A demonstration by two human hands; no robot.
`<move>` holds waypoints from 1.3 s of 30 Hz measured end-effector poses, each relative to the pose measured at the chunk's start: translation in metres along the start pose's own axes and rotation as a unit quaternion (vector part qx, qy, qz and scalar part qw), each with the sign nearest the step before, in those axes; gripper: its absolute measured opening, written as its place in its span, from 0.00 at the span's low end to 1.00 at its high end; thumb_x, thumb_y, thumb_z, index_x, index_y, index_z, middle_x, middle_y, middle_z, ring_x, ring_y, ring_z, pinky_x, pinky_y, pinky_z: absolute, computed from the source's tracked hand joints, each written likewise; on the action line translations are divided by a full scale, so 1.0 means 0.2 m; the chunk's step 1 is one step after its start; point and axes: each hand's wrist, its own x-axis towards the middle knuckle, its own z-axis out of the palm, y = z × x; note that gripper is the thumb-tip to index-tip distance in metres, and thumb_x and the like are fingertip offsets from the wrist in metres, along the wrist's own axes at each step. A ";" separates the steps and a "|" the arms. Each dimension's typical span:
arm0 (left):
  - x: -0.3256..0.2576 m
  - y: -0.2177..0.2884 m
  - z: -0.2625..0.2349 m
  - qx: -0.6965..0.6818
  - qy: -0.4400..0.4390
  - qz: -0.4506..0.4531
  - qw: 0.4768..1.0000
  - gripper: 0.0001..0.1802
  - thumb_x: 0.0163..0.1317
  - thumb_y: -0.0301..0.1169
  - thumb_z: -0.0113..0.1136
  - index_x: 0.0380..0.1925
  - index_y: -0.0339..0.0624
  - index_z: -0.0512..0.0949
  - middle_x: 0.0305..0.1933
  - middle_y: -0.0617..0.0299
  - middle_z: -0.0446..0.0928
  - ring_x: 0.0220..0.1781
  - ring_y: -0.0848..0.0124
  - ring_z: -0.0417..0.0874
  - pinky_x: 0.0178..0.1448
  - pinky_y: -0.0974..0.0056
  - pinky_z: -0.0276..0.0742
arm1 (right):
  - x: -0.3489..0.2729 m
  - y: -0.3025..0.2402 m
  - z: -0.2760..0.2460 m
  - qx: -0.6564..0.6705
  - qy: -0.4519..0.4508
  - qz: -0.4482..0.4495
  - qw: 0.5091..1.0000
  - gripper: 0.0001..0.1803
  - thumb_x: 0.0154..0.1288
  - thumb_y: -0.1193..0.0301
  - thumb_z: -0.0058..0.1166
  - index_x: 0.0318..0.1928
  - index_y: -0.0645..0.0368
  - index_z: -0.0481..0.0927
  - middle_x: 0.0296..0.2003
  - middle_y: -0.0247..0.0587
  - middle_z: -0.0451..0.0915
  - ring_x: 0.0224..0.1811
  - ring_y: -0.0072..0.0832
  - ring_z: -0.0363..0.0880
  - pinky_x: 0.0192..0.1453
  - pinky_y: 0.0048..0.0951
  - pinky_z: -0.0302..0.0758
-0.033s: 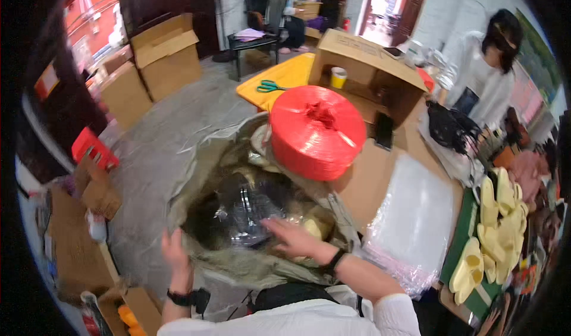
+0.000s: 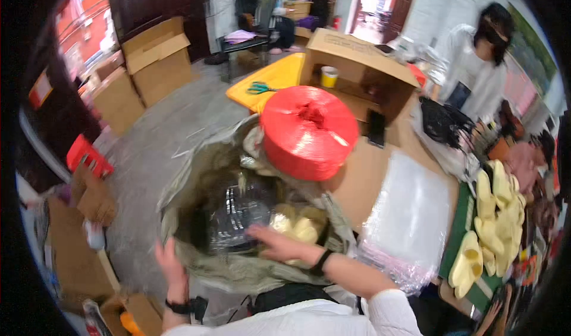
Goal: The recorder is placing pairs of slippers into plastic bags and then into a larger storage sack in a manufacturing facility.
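Note:
A large olive woven sack (image 2: 169,208) stands gaping before me. Inside it lie a dark item in shiny clear plastic (image 2: 241,208) and a pair of pale yellow slippers (image 2: 297,226), which look wrapped too. My right hand (image 2: 276,244) stretches over the sack's near side, fingers extended and slightly blurred, close to the dark package; whether it touches the package I cannot tell. At the sack's near left rim is my left hand (image 2: 171,266), fingers upright and outstretched, seemingly resting against the cloth. Neither hand holds anything visible.
A big roll of red plastic twine (image 2: 310,132) sits at the sack's far right rim. On the table beyond are clear plastic bags (image 2: 410,214), a phone (image 2: 376,128), a cardboard box (image 2: 357,62) and scissors (image 2: 260,87). Yellow slippers (image 2: 496,235) lie rightward, near another person (image 2: 476,62).
The whole view has shifted slightly. More of the yellow slippers inside the sack shows beside my right hand. Both hands keep nearly the same pose.

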 end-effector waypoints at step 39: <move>-1.17 0.76 2.01 0.112 -0.600 0.561 0.559 0.39 0.59 0.55 0.64 0.66 0.45 0.73 0.78 0.37 0.56 0.80 0.37 0.50 0.79 0.37 0.44 | -2.86 -0.57 -0.64 -0.276 0.505 0.702 0.419 0.40 0.65 0.37 0.52 0.48 0.69 0.81 0.47 0.59 0.82 0.48 0.52 0.83 0.52 0.46 0.80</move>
